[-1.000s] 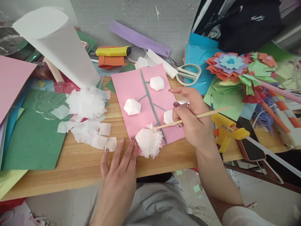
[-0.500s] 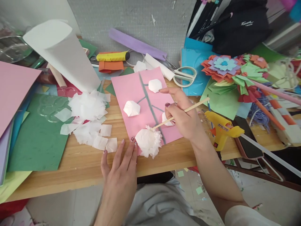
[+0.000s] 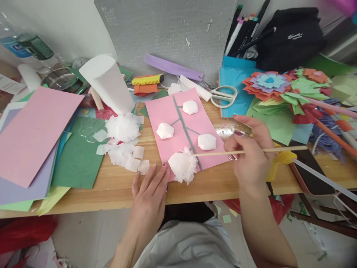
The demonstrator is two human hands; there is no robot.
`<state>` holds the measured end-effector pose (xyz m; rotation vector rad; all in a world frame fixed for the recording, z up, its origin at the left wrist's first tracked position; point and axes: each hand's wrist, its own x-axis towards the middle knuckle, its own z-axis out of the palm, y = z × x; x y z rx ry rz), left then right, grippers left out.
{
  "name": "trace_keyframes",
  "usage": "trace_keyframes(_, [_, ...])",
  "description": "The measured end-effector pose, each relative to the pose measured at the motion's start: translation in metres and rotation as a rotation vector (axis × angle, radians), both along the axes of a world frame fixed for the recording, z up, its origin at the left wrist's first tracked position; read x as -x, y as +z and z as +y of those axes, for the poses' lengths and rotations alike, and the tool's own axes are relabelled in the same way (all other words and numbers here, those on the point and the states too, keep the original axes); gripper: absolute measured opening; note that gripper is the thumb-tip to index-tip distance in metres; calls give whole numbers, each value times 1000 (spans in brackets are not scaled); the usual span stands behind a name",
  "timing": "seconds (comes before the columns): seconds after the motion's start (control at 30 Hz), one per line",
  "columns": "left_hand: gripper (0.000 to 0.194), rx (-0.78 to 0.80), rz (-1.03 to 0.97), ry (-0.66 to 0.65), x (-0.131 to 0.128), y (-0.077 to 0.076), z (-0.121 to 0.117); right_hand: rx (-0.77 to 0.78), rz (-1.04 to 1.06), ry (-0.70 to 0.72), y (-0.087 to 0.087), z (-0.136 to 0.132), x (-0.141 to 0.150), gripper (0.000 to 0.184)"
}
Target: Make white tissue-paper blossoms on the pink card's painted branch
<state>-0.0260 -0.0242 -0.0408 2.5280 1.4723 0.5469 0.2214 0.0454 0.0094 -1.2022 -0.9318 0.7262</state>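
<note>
Right grip pinching thin stick, left grip spread flat beside pink card; careless sideways jab could tear fringed tissue.

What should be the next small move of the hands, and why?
Probably the left hand should take the nearest tissue square: it lies close by, and the stick in the right hand shows no paper at its tip. The lowest puff is ruffled at the right but smooth at the left.
</note>
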Motion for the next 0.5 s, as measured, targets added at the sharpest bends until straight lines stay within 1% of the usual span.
trace_keyframes(0.03, [46, -5, -40, 26, 5, 4, 1, -7, 22, -21, -2, -5, 1, 22])
trace_keyframes(0.07, [39, -12, -77, 83, 10, 8, 2, -17, 48, -46, -4, -10, 1, 21])
trace_keyframes(0.1, [32, -25, -107, 177, 16, 12, 4, -31, 76, -68, -6, -14, 2, 20])
trace_keyframes(0.17, [18, -50, -130, 419, 25, 19, 10, -54, 128, -108, -11, -22, 3, 18])
trace_keyframes(0.2, [15, -52, -123, 522, 28, 21, 14, -61, 148, -122, -13, -26, 4, 18])
trace_keyframes(0.23, [17, -42, -106, 599, 31, 21, 18, -62, 165, -132, -15, -29, 4, 18])
trace_keyframes(0.27, [21, -25, -85, 650, 33, 20, 22, -62, 175, -138, -16, -31, 4, 18])
trace_keyframes(0.37, [30, 47, -28, 724, 38, 14, 32, -69, 184, -156, -19, -37, 4, 17])
trace_keyframes(0.43, [28, 84, -19, 771, 41, 11, 35, -83, 174, -162, -20, -40, 2, 16])
trace_keyframes(0.5, [22, 127, -59, 795, 44, 11, 36, -84, 171, -160, -20, -42, 1, 16])
